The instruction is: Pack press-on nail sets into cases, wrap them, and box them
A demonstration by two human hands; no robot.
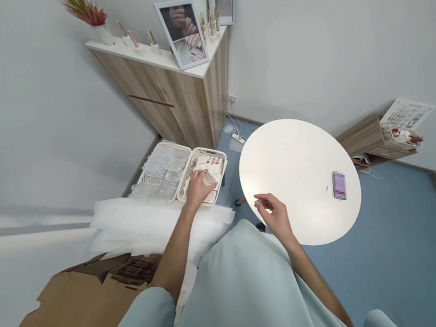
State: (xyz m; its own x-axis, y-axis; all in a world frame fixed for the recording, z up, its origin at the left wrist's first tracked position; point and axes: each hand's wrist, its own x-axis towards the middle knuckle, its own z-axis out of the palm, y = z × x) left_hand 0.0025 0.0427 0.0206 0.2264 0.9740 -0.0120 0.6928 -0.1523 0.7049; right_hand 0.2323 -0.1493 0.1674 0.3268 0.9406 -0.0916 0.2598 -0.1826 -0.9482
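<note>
A clear plastic piece [209, 178], long axis indistinct, is pinched by the left hand [198, 188]; the right hand [275, 213] is held with fingers loosely parted.

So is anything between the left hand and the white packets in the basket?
Only the small clear thing in the left hand; nothing else visible stands between that hand and the white packets in the basket.

Clear plastic piece [209, 178], small; held over white basket [201, 152]
</note>
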